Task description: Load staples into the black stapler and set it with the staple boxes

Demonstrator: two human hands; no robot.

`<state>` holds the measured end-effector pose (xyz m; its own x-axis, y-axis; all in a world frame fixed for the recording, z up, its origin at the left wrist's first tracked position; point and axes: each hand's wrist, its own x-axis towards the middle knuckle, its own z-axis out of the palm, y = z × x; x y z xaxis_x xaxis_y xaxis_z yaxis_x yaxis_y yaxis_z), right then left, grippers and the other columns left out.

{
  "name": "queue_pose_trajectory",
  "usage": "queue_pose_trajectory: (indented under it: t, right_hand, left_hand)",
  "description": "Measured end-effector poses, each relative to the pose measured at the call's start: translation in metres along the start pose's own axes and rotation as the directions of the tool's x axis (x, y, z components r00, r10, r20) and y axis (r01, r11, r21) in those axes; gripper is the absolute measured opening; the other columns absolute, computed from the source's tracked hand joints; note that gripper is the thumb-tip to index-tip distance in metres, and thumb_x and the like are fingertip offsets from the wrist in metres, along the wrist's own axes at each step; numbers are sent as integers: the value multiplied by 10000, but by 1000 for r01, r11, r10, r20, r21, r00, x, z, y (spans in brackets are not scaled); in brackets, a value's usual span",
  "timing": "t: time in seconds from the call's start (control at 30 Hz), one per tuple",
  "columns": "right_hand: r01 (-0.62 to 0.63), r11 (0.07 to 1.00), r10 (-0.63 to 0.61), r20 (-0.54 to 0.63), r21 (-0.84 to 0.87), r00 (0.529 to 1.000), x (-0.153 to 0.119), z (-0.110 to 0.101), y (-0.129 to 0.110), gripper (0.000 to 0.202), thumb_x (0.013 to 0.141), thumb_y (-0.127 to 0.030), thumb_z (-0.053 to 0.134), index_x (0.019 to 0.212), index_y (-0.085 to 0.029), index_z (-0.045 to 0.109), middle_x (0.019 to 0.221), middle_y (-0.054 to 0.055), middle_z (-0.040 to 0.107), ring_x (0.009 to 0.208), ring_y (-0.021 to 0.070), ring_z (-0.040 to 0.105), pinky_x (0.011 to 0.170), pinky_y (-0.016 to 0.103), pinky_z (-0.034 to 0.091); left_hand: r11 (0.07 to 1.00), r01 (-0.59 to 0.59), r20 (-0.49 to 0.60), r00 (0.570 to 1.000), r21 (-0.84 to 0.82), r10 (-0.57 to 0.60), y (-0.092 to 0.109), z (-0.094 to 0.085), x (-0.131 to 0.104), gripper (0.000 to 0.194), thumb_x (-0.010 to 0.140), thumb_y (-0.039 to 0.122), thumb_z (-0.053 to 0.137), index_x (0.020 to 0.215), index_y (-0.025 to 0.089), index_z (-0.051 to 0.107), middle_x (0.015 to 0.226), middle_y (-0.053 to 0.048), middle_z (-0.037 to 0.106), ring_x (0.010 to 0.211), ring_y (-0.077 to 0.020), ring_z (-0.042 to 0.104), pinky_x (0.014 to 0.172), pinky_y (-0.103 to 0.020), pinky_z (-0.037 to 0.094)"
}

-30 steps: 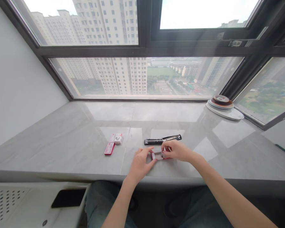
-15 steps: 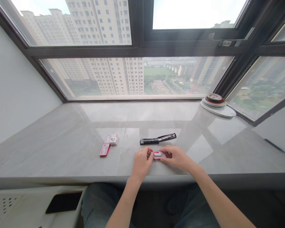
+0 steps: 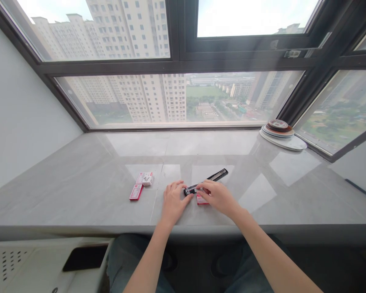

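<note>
A black stapler (image 3: pixel 218 175), folded wide open, lies slanted on the grey stone sill. My left hand (image 3: pixel 174 200) rests at the stapler's near left end, thumb and fingers apart around that end. Above the stapler's middle, my right hand (image 3: pixel 215 196) has its thumb and fingers pinched together; what they hold is too small and hidden to name. Under my right hand sits a red and white box (image 3: pixel 202 200), partly covered. Farther left are two more red and white boxes, one nearer (image 3: pixel 136 192), and a small white box (image 3: pixel 147 179) beside them.
Stacked round plates or coasters (image 3: pixel 280 132) stand at the back right by the window. A dark flat object (image 3: pixel 85 258) lies on a white surface (image 3: pixel 33 268) at the lower left. The sill's front edge runs just before my knees.
Both hands have moved from the red and white box to the stapler. The stapler has turned and shifted nearer, its right end now pointing farther up.
</note>
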<state>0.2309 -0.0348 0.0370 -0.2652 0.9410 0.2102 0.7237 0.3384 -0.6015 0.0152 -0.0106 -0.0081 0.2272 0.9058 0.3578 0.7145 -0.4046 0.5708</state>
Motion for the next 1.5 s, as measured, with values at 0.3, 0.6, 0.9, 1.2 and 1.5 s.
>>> queue_pose_trajectory:
  t: [0.3,0.6,0.9,1.2,1.5]
  right_hand:
    - [40,999,-38,83,-15,996,26,5,7,218,989,-390,593,1053,-281,770,823,9,631,712,152,548,704,269,383]
    - [68,998,-67,102,-7,993,27,5,5,251,996,-420,578,1058,-295,787,813,15,621,705,155,543,705,274,391]
    - [-16,997,20,48,-78,999,24,2,5,230,926,-444,666,1034,-261,755,749,1,625,685,158,543,639,272,328]
    - [-90,982,75,96,165,993,0,7,-16,306,971,-459,563,1110,-242,727,667,-16,634,614,150,540,613,265,356]
    - [-502,729,551,38,466,834,-24,-38,59,605,807,-680,693,1176,-202,670,637,-48,538,459,90,364,454,247,239]
  left_hand:
    - [1000,12,7,1000,-21,-12,0,-3,-9,261,856,371,755,1097,309,678,1348,-33,611,1306,-288,481,1092,-479,381]
    - [999,9,-3,1000,-42,-9,-1,-3,-9,256,851,350,763,1087,316,669,1330,-27,616,1294,-290,485,1090,-482,380]
    - [999,15,-4,1000,-39,-15,-1,-3,-10,246,857,359,759,1081,309,670,1325,-33,617,1287,-286,485,1084,-472,384]
    - [999,33,12,999,-4,-33,2,-4,-10,250,870,353,752,1099,315,659,1351,-7,613,1312,-270,476,1099,-444,375]
    - [998,55,19,998,-37,-54,3,-5,-6,246,862,364,765,1090,326,681,1341,2,624,1306,-268,490,1079,-441,395]
